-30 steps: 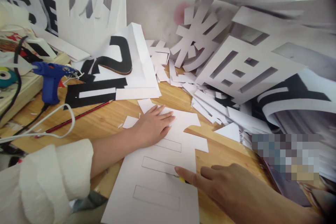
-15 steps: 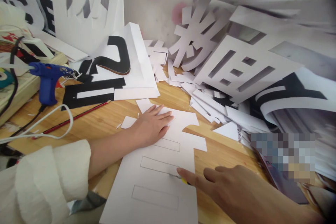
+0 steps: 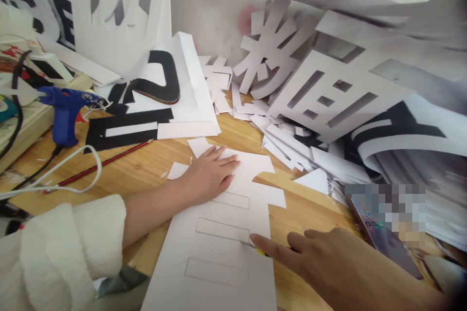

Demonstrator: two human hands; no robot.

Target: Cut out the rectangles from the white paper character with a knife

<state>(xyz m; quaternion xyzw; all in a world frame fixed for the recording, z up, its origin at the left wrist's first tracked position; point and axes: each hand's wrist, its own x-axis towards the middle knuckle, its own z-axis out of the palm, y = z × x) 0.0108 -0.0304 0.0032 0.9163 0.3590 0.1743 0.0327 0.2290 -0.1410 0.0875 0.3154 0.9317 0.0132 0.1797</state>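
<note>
A white board [image 3: 215, 248] with outlined rectangles and a cut, notched upper end lies on the wooden table. My left hand [image 3: 209, 175] rests flat on its upper part, fingers spread, holding nothing. My right hand [image 3: 310, 257] is closed around a small knife [image 3: 260, 251] with a yellow part; most of its handle is hidden by the hand. The blade tip touches or hovers just over the board, near the right end of the middle rectangle. The index finger stretches along the knife.
A blue glue gun [image 3: 65, 112], white cable [image 3: 98, 165] and red-black pencil [image 3: 105, 161] lie left. Black cut-out pieces [image 3: 166, 77] are behind. White scraps [image 3: 284, 148] and large cut-out characters [image 3: 328, 92] stand back right. A phone [image 3: 388, 238] lies right.
My right hand and the knife have shifted slightly to the right relative to the board. The left hand stays in place on the board. The view has moved a little.
</note>
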